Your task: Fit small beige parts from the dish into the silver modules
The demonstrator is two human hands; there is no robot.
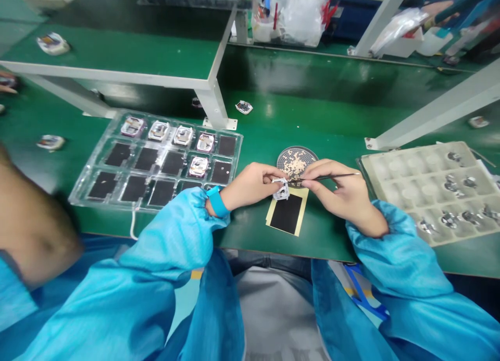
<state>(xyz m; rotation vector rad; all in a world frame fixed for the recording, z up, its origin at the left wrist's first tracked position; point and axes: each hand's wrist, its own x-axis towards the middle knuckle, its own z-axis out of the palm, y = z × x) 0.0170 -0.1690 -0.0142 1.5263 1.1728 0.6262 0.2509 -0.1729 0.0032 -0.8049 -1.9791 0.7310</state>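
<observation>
In the head view, a small white frame-shaped part (280, 190) is held over the green counter (250, 236), pinched at its edge by the fingers of the left hand (250, 186), whose wrist is circled by a bright blue band (217, 201). A slim dark rod-like tool (332, 176) is pinched between the fingers of the right hand (339, 189) and pointed at the part; whether its tip touches cannot be told. Just beyond the hands, a round grey dish (312, 156) is strewn with small beige pieces (295, 163). Nearer the body, a black rectangular pad (287, 215) is laid on a pale yellow sheet (270, 218). To the left, a clear plastic compartment tray (146, 159) with black-lined cells is set; four white rounded housings (183, 136) are seated in its far row and one in the middle row. To the right, shiny metallic pieces (449, 219) are held in a cream plastic tray (410, 193). At far left, another person's bare arm (35, 225) is seen, blurred.
</observation>
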